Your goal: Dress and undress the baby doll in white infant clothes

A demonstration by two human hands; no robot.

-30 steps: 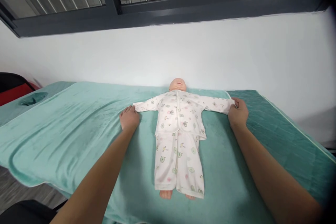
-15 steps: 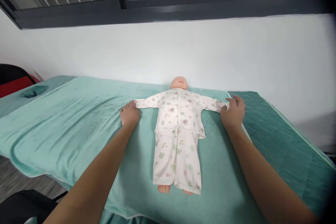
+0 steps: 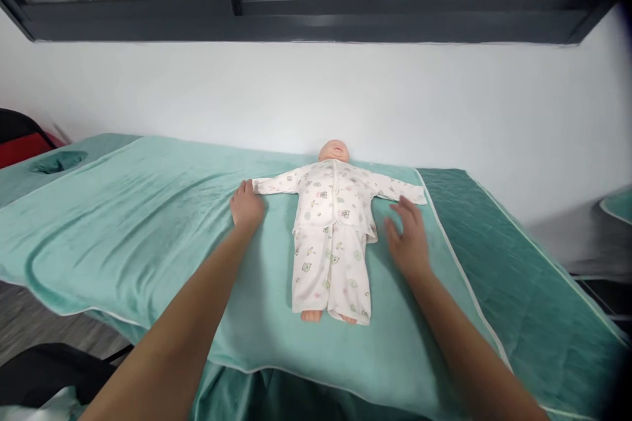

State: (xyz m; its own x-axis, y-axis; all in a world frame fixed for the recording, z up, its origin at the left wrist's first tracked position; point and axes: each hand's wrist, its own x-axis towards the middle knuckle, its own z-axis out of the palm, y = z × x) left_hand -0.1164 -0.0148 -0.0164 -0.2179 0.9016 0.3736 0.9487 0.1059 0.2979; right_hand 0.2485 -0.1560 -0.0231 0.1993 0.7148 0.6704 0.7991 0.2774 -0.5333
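A baby doll (image 3: 334, 150) lies on its back in a white printed pajama top (image 3: 333, 194) and matching pajama pants (image 3: 332, 276). Both its sleeves stretch out sideways, and its feet show below the pant hems. My left hand (image 3: 247, 204) is at the cuff of the sleeve on the left, fingers closed around its end; the doll's hand there is hidden. Just below the other sleeve, my right hand (image 3: 408, 237) hovers with fingers apart, holding nothing. A light green blanket (image 3: 148, 223) lies beneath the doll.
The blanket covers a massage-style bed with a darker green cover (image 3: 494, 256) at the right and a face hole (image 3: 59, 162) at the far left. A white wall (image 3: 222, 92) rises behind, below a dark window frame (image 3: 306, 21). A black chair (image 3: 54, 371) stands lower left.
My right hand has let go of the sleeve cuff and moved left and down toward the doll's side. My left hand stays at its cuff. The camera view has shifted slightly.
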